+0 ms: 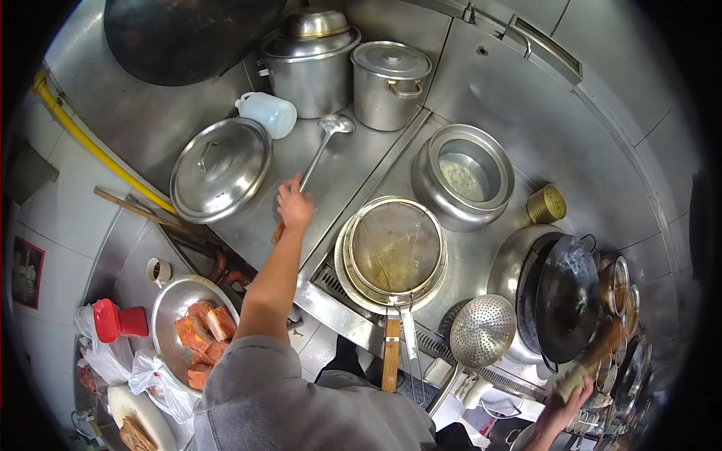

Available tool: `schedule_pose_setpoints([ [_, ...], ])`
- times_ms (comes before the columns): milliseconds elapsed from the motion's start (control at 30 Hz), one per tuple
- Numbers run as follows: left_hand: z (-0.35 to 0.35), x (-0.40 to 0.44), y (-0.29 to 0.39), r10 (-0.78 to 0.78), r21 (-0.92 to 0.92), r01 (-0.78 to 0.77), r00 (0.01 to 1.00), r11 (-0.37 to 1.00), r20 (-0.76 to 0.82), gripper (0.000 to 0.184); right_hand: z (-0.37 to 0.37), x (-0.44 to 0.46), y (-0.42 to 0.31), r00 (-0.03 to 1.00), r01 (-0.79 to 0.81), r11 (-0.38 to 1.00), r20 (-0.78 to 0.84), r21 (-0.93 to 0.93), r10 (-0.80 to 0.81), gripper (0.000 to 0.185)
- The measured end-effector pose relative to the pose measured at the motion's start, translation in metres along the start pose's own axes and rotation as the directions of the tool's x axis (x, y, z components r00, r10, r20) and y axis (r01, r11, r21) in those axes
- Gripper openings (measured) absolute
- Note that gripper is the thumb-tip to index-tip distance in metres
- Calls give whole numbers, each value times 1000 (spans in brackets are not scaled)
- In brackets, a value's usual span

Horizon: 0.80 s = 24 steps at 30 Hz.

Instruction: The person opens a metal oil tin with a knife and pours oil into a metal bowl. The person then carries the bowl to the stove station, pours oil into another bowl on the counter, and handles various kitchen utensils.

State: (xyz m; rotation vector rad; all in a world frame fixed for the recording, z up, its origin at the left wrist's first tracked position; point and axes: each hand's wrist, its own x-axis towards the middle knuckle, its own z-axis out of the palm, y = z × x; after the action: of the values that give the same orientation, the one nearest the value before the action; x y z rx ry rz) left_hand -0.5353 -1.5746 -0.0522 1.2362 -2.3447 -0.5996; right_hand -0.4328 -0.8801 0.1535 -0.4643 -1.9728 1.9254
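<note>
My left hand (295, 204) is closed around the wooden-ended handle of a long metal ladle (314, 158), whose bowl rests on the steel counter toward the back. At the lower right, my right hand (568, 404) grips the pale end of a brown, blurred brush (596, 352), apparently a bamboo wok brush. That brush is beside a dark wok (565, 308) on the right-hand burner. Left of the ladle lies a large round lid (221, 170), and a pale plastic jug (269, 114) lies on its side behind it.
Round strainers (396, 248) sit stacked in front of me, near a perforated skimmer (483, 331). Behind them stand an open pot of liquid (432, 188), a tin can (546, 204) and a lidded pot (387, 94). A metal bowl (169, 331) at left holds meat pieces.
</note>
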Motion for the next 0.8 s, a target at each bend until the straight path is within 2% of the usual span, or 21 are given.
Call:
schedule_pose_setpoints([
  [33, -7, -7, 8, 143, -130, -166, 975, 977, -173, 54, 35, -5, -7, 993, 62, 998, 102, -6, -61, 42],
  [67, -26, -23, 24, 171, -309, -215, 972, 926, -164, 47, 67, -10, -11, 971, 126, 992, 204, -7, -121, 42],
  [100, -41, -44, 41, 201, -477, -253, 967, 842, -160, 41, 92, -13, -10, 945, 105, 994, 308, 24, -107, 39],
  [133, -34, -64, 49, 211, -710, -217, 973, 670, -99, 33, 114, -15, -6, 907, 83, 995, 411, 54, -98, 37],
  [167, -54, -100, 71, 244, -823, -44, 963, 566, 116, 32, 137, -21, -2, 871, 53, 998, 486, 46, -69, 36],
  [200, -58, -135, 81, 416, -913, 72, 874, 402, 252, 32, 157, -28, 1, 828, 26, 999, 559, 35, -41, 35],
  [233, -88, -174, 106, 513, -888, 313, 729, 338, 453, 38, 173, -36, 4, 736, 34, 999, 676, -23, -9, 35],
  [267, -91, -207, 116, 581, -843, 415, 612, 342, 537, 49, 186, -45, 5, 628, 48, 995, 777, -82, 34, 35],
  [300, -111, -232, 129, 571, -748, 576, 508, 332, 645, 59, 196, -53, 6, 456, 309, 948, 886, -74, -80, 36],
  [333, -118, -250, 134, 548, -702, 656, 493, 276, 676, 62, 204, -63, 5, 243, 542, 840, 959, -12, -143, 37],
  [400, -103, -264, 130, 377, -697, 712, 624, 87, 685, 60, 204, -89, -23, 22, 517, 855, 999, -42, 35, 46],
  [433, -125, -257, 127, 242, -635, 752, 593, 175, 768, 53, 196, -95, -30, -16, 608, 794, 999, -15, 30, 44],
  [467, -104, -249, 102, 297, -738, 627, 676, 249, 675, 49, 182, -94, -32, -24, 602, 798, 999, -17, 39, 44],
  [500, -110, -247, 90, 256, -806, 486, 777, 338, 575, 51, 169, -88, -33, -129, 676, 736, 990, 42, 61, 40],
  [533, -101, -239, 65, 240, -811, 378, 823, 446, 515, 56, 157, -84, -33, -226, 737, 667, 970, 111, 88, 36],
  [567, -108, -233, 48, 225, -785, 326, 838, 526, 498, 58, 143, -84, -33, -238, 709, 697, 966, 104, 98, 27],
  [600, -114, -228, 30, 227, -755, 274, 845, 595, 485, 59, 130, -85, -36, -244, 703, 704, 964, 102, 105, 27],
  [667, -124, -217, 1, 163, -657, 227, 863, 719, 477, 61, 113, -90, -42, -481, 661, 698, 869, 274, 115, 23],
  [733, -123, -198, -27, 141, -592, 215, 857, 776, 495, 70, 100, -99, -41, -500, 628, 725, 860, 282, 99, 19],
  [767, -117, -185, -41, 142, -590, 215, 854, 778, 500, 70, 98, -101, -43, -546, 623, 719, 830, 308, 118, 18],
  [800, -107, -170, -54, 98, -438, 141, 871, 888, 481, 74, 97, -102, -44, -586, 620, 711, 798, 332, 139, 17],
])
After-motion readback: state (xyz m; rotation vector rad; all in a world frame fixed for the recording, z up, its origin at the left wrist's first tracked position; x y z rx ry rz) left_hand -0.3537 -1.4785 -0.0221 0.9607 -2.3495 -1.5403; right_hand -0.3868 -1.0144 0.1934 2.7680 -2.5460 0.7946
